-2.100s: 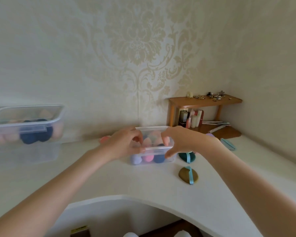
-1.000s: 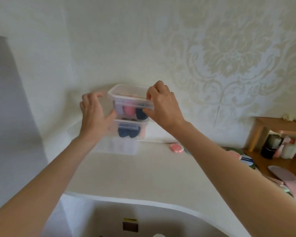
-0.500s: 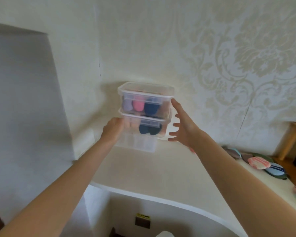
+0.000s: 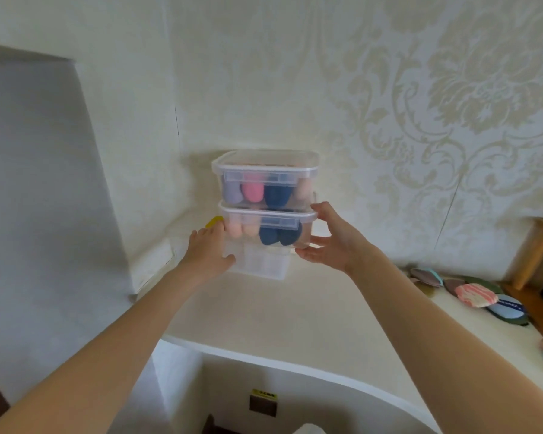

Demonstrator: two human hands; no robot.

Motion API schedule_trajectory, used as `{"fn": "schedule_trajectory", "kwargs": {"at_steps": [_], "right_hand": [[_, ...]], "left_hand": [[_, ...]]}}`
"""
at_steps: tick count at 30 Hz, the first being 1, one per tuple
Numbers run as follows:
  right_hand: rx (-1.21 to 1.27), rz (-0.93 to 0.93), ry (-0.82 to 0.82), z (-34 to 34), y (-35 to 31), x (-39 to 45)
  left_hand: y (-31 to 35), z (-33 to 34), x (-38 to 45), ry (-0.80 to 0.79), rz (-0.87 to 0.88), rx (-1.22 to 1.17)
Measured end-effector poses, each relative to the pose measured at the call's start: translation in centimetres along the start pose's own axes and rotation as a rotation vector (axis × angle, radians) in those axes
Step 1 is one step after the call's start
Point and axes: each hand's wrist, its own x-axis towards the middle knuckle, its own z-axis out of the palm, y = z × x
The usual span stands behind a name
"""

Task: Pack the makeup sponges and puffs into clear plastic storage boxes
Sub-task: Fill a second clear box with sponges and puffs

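Three boxes: stacked in the counter [image 4: 264,311] corner against the wall; top box [image 4: 265,180] lidded, middle box [image 4: 268,228] lidded, bottom box [image 4: 257,261] seemingly empty.
Contents: egg-shaped sponges [image 4: 253,191] in lilac, pink, navy and peach up top; peach and navy below.
Left hand [image 4: 209,250]: fingers straight, laid against the left end of the middle and bottom boxes; curled round nothing.
Right hand [image 4: 331,239]: spread wide, palm cupping the right end of the middle box, thumb under its lower corner, fingertips at the lid edge.
Key relation: stack lies directly between both hands, long axis running hand to hand; each equally near.
Unpacked puffs [image 4: 475,296]: on the counter well right of the right hand.
Judgement: stack being squared; puffs likely next.
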Motion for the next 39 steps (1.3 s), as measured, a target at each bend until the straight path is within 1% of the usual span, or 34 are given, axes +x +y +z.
{"fn": "schedule_trajectory", "kwargs": {"at_steps": [2,5,8,12,15,18,21,23,24,27,30,32,34,37,39], "right_hand": [[-0.031,-0.012,0.083,-0.6,-0.8,-0.7],[-0.064,-0.008,0.133,-2.4,-2.1,-2.2],[-0.098,-0.002,0.183,-4.6,-3.1,-4.3],[-0.079,0.005,0.193,-6.9,-3.7,-6.8],[-0.001,0.003,0.168,-7.0,-4.6,-8.2],[-0.028,-0.011,0.139,-6.1,-5.4,-8.8],[-0.11,-0.008,0.102,-4.2,-5.5,-8.5],[-0.13,-0.023,0.058,-2.0,-5.1,-7.8],[-0.136,-0.037,0.039,-0.6,-4.8,-7.2],[-0.183,-0.045,-0.003,4.2,-3.5,-5.4],[-0.207,-0.021,-0.031,8.6,-2.2,-4.9],[-0.17,0.006,-0.063,10.8,-1.0,-4.0],[-0.119,0.059,-0.082,12.3,0.6,-2.0],[-0.046,0.047,0.079,13.6,3.3,3.0],[-0.019,0.078,0.144,13.7,4.8,5.1]], "left_hand": [[0.4,1.0,-0.4,0.005,0.064,0.069],[2.4,2.3,-1.3,0.003,0.121,0.16],[5.2,2.6,-2.3,0.038,0.175,0.11],[8.6,2.1,-4.4,0.064,0.18,-0.207],[10.6,0.9,-4.7,0.015,0.092,-0.424],[11.0,-0.9,-3.4,0.005,-0.026,-0.68],[10.2,-3.5,-2.5,0.097,-0.107,-1.042],[9.0,-4.9,-2.0,0.18,-0.144,-1.183],[8.1,-5.5,-1.7,0.226,-0.16,-1.21],[4.9,-6.9,-0.8,0.34,-0.205,-1.163],[1.1,-7.4,0.3,0.415,-0.302,-1.084],[-0.9,-7.1,1.2,0.438,-0.349,-1.054],[-2.2,-6.2,1.9,0.409,-0.376,-1.059],[-3.7,-3.4,2.7,0.355,-0.403,-1.004],[-4.8,-1.2,3.8,0.355,-0.443,-0.977]]}}
